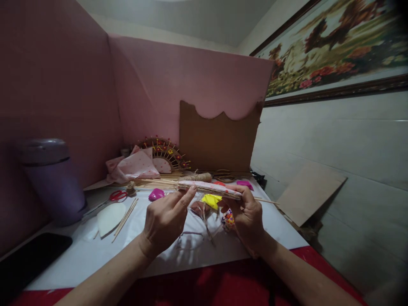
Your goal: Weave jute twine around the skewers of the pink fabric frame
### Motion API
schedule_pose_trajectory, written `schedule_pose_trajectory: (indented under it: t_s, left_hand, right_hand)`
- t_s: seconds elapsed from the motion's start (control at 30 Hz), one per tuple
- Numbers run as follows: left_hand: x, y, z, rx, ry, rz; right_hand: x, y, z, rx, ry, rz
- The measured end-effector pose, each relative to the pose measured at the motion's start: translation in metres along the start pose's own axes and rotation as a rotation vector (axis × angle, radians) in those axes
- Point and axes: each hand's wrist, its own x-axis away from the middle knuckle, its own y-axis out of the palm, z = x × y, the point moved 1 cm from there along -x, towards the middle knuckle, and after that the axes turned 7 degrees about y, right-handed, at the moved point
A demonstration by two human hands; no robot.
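Note:
Both hands hold a flat layered cardboard piece [212,187] level above the table, seen almost edge-on. Its top is covered in white cloth or paper with pink spots, and brown corrugated layers show along the near edge. My left hand [165,214] grips the left end, its index finger laid along the edge. At the opposite end my right hand [248,212] is closed round the piece, thumb and fingers pinching it. Below and behind it are a yellow packet [211,200], a brown packet [200,208] and a bag of colourful beads [228,219], partly hidden by my right hand.
Left lie red-handled scissors [117,195], a white rounded cutout [111,217], thin sticks [125,220], a purple tumbler [54,182] and a black phone [38,259]. Behind are pink spotted cloth [137,165], a decorated fan-shaped piece [164,154], twine [199,176] and upright cardboard [216,140].

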Motion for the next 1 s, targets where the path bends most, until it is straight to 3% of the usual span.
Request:
schedule_pose_trajectory:
  t_s: [0.17,0.23,0.33,0.47,0.53,0.63,0.7,0.9,1.0]
  left_hand:
    - [0.007,0.004,-0.001,0.094,-0.04,0.012]
    - [0.008,0.004,0.0,0.209,-0.145,0.062]
    - [0.003,0.002,0.006,0.511,-0.532,0.117]
    - [-0.013,0.004,0.018,1.362,-1.129,0.026]
    - [-0.019,0.004,0.021,1.674,-1.333,0.146]
    - [-0.021,0.005,0.017,1.812,-1.566,0.355]
    - [-0.019,0.006,0.011,1.805,-1.64,0.436]
    - [-0.013,0.008,-0.008,1.687,-1.634,0.653]
    - [-0.012,0.008,-0.012,1.651,-1.643,0.678]
  right_hand:
    - [0.0,-0.001,0.005,0.056,-0.036,0.023]
    - [0.0,-0.002,0.008,0.093,-0.057,0.058]
    - [0.001,-0.003,0.011,0.15,-0.108,0.12]
    - [0.003,-0.006,0.005,0.216,-0.277,0.132]
    - [0.004,-0.007,0.001,0.243,-0.367,0.064]
    - [0.003,-0.006,0.0,0.285,-0.432,-0.057]
    - [0.002,-0.003,0.003,0.314,-0.423,-0.12]
    - [0.001,0.004,0.009,0.276,-0.374,-0.221]
    - [-0.001,0.002,0.005,0.194,-0.221,-0.176]
